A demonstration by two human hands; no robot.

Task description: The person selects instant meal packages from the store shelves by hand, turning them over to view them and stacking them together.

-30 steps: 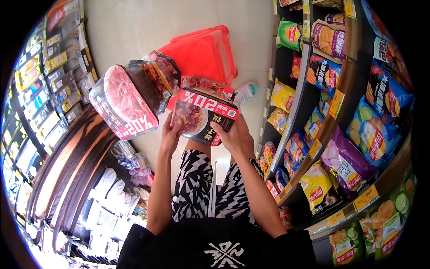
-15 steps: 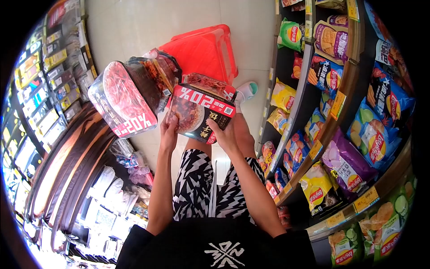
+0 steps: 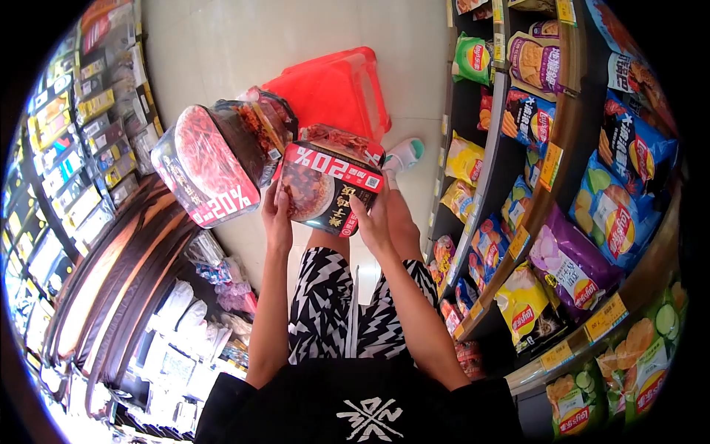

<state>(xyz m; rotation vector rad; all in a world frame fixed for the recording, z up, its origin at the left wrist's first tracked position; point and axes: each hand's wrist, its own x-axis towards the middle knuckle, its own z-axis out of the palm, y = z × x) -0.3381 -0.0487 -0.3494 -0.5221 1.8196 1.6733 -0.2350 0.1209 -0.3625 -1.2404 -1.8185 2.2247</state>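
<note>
Both my hands hold a black and red boxed instant rice meal (image 3: 325,185), tilted so that its "20%" print and food picture face up at me. My left hand (image 3: 277,213) grips its left edge with the thumb on top. On the right side, my right hand (image 3: 372,220) has its thumb across the front and its other fingers mostly hidden behind. Just left of this box sits a similar shrink-wrapped meal box (image 3: 203,163), with another food pack (image 3: 262,122) behind it. Neither hand visibly grips those packs.
A red plastic stool or crate (image 3: 333,92) stands on the tiled floor (image 3: 296,26) beyond the packs. Shelves of chip bags (image 3: 573,266) run along my right. More shelving with a curved dark edge (image 3: 111,274) lines my left. My shoe (image 3: 405,154) is near the red piece.
The held box has tipped slightly, so its front print shows more squarely. Both hands keep their hold, and the whole view has shifted a little.
</note>
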